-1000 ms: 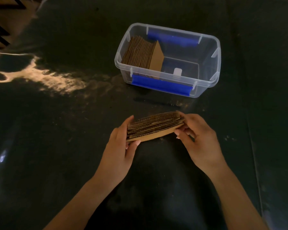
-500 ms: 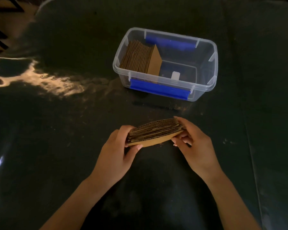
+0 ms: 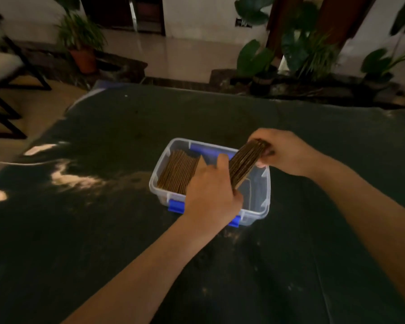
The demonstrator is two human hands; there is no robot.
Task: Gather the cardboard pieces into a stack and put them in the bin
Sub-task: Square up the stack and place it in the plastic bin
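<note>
A stack of brown cardboard pieces (image 3: 246, 161) hangs tilted over the clear plastic bin (image 3: 263, 208), which has blue latches. My left hand (image 3: 212, 192) grips the stack's near, lower end above the bin's front wall. My right hand (image 3: 282, 152) pinches its far, upper end over the bin's back right corner. Inside the bin's left half, another row of cardboard pieces (image 3: 179, 171) stands on edge. The bin's right half is partly hidden by my hands and the held stack.
The bin sits on a dark, dusty table (image 3: 103, 230) with bright light patches at left. Beyond the far edge are potted plants (image 3: 82, 43) and a tiled floor. A dark-framed chair (image 3: 2, 73) stands at far left.
Both hands have carried the cardboard stack from the table's near middle up and forward over the bin, turning it from level to tilted. The view has lifted to show the room.
</note>
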